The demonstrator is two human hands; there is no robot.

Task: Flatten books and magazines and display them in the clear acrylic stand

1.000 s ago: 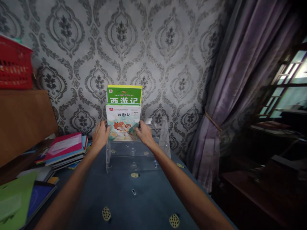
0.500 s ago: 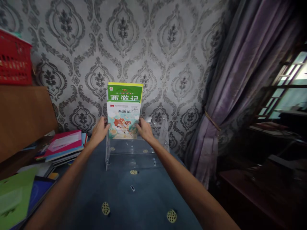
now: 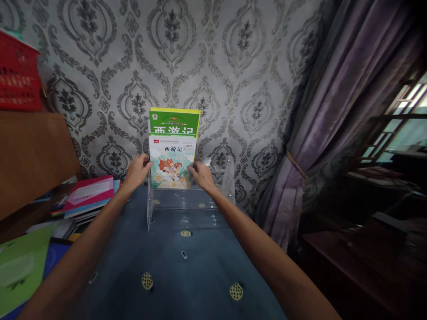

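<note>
Left grip [image 3: 137, 171] and right grip [image 3: 202, 176] hold an illustrated book [image 3: 171, 165] by its sides at a clear rack [image 3: 196, 218].

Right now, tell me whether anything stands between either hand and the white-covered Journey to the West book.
Nothing visible does. The left hand meets the left edge of the white-covered Journey to the West book, while the right hand has a thumb over the cover. The green-covered copy shows behind, not between.
</note>
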